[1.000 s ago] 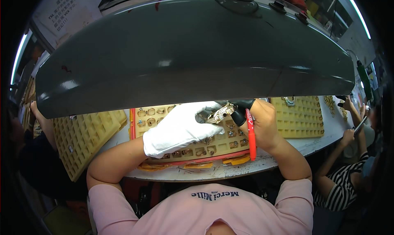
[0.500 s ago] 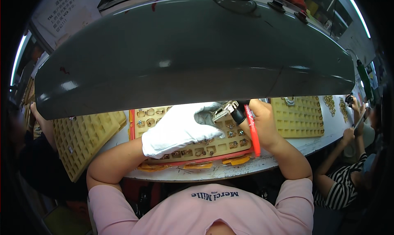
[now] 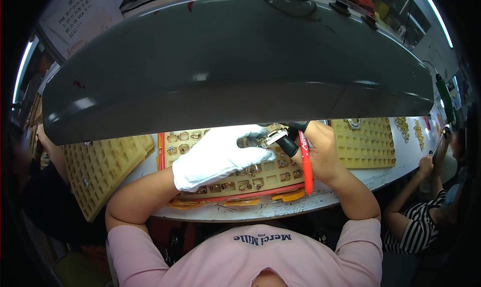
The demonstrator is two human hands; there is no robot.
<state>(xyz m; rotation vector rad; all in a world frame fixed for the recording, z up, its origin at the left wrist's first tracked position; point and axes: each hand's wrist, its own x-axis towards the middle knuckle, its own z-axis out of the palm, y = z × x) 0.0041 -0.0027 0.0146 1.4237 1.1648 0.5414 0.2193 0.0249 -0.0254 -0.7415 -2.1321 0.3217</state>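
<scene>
My left hand [image 3: 220, 159], in a white glove, has its fingers curled round a small silvery-gold jewellery piece [image 3: 274, 136]. My right hand [image 3: 320, 149], black coverings on thumb and forefinger, grips the piece from the right and also holds an upright red marker [image 3: 306, 169] against its palm. Below both hands lies a red-edged tray [image 3: 161, 157] of cream slots filled with rings [image 3: 184, 148]; parts of it are hidden by my glove and by the lamp.
A wide grey lamp hood [image 3: 235, 61] hangs low above my hands. Slotted boards [image 3: 100, 172] [image 3: 366, 144] flank the tray on the white bench [image 3: 350, 179], with gold chains [image 3: 418, 136] at right. A co-worker's hands [image 3: 426, 164] are at right, another person's arm [image 3: 52, 147] at left.
The jewellery piece has shifted and turned slightly between my fingers, and the marker has tilted and swung back. The co-worker's hands at right have moved.
</scene>
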